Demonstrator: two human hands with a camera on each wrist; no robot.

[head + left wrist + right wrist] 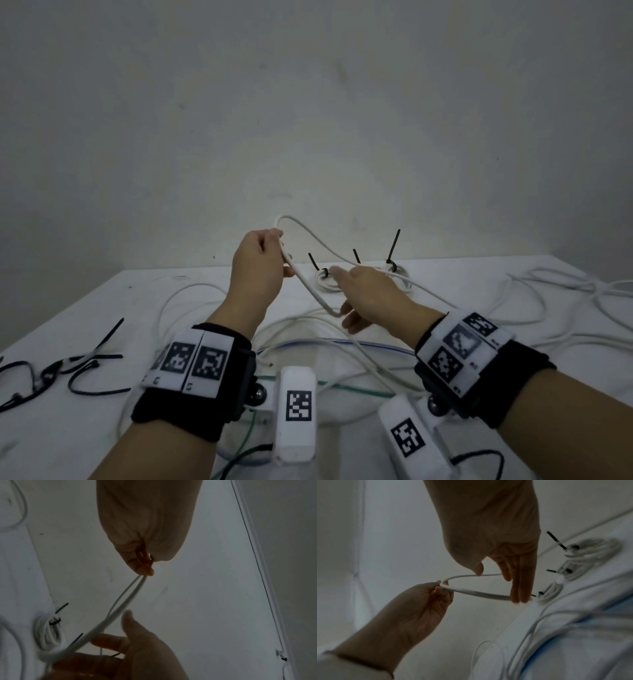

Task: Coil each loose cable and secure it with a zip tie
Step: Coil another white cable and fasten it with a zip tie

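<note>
Head view: white cable point(310, 284) spans left hand point(257, 265), right hand point(371, 295).

From my left wrist camera I see my left hand point(145, 534) hanging from the top of the picture, fingertips pinched together on a thin white round cable point(123, 604). Two strands of it leave the pinch side by side and run down to the lower left. My right hand point(137, 649) comes up from the bottom edge with thumb and fingers extended, the strands passing across its fingers. At the lower left a coiled bundle of white cable point(46, 632) lies on the white table point(197, 601), bound by a black plastic zip tie point(55, 621) whose tail sticks up. The picture is dim
</note>
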